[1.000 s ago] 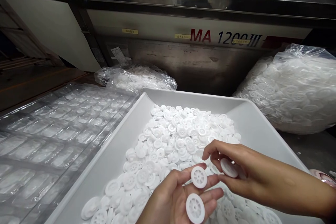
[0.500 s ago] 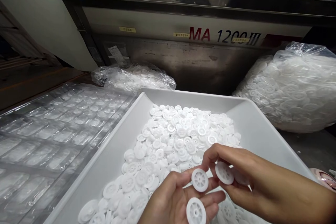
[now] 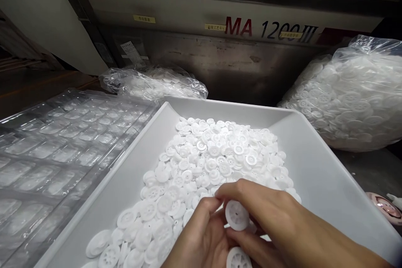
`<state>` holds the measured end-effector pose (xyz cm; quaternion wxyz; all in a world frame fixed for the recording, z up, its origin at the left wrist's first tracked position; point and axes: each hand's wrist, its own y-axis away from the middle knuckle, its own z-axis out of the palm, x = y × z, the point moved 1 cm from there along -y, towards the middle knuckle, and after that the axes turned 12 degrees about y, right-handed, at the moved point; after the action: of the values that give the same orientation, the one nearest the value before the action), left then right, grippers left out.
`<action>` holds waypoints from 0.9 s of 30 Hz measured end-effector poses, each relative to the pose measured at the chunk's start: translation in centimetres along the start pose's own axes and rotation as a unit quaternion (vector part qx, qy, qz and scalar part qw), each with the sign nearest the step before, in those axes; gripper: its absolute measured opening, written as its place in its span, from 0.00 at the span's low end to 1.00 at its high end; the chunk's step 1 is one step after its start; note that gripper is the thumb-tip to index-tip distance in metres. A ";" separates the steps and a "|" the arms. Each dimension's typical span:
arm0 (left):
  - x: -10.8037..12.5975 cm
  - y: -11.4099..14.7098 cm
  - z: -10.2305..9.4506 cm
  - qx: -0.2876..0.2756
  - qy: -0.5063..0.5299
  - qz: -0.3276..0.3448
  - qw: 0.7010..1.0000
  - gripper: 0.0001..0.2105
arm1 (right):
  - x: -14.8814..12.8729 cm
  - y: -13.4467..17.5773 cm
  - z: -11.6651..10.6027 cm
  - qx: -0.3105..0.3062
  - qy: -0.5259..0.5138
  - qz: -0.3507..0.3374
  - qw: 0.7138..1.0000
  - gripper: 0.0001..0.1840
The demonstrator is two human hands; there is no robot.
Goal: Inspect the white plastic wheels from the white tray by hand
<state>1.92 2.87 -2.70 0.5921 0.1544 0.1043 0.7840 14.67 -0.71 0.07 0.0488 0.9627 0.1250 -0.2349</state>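
A small white plastic wheel (image 3: 237,215) with spokes sits in the closed fingers of my right hand (image 3: 273,213), and the edge of another pale piece shows just behind it. My left hand (image 3: 199,234) is cupped under and beside the right, holding a second white plastic wheel (image 3: 238,258) low at the frame's bottom edge. The right fingers reach across the left palm and hide most of the left fingertips. Both hands are over a pale grey bin (image 3: 326,180), above a pile of similar white wheels (image 3: 213,150).
Clear plastic trays with moulded pockets (image 3: 72,138) lie left of the bin. Behind it rests a clear bag of white parts (image 3: 157,83). A larger full bag (image 3: 351,96) stands at right. A machine panel (image 3: 185,12) runs across the back. A pink round object (image 3: 385,207) is at right.
My right hand has moved left and closed in over my left hand. The wheel seen at the left fingertips is now out of sight. The whole view has shifted slightly downward.
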 end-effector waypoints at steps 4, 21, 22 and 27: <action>0.3 0.0 0.7 -0.011 0.008 0.010 1.000 0.24 | 0.3 -0.3 -0.2 0.000 -0.006 0.001 1.000 0.22; 0.0 0.3 0.1 -0.010 0.120 0.034 0.992 0.13 | 0.7 -0.4 0.5 0.001 -0.021 -0.008 1.000 0.26; 0.0 0.3 0.2 -0.010 0.119 0.028 0.992 0.13 | 0.7 -0.4 0.5 0.000 -0.020 -0.009 1.000 0.26; -0.1 0.1 0.3 0.016 0.107 -0.003 0.994 0.14 | 0.8 -0.2 0.6 0.021 -0.004 -0.016 1.000 0.27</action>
<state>1.94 2.77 -2.35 0.5769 0.0785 0.1803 0.7928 15.05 -0.43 -0.84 0.0252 0.9603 0.1356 -0.2423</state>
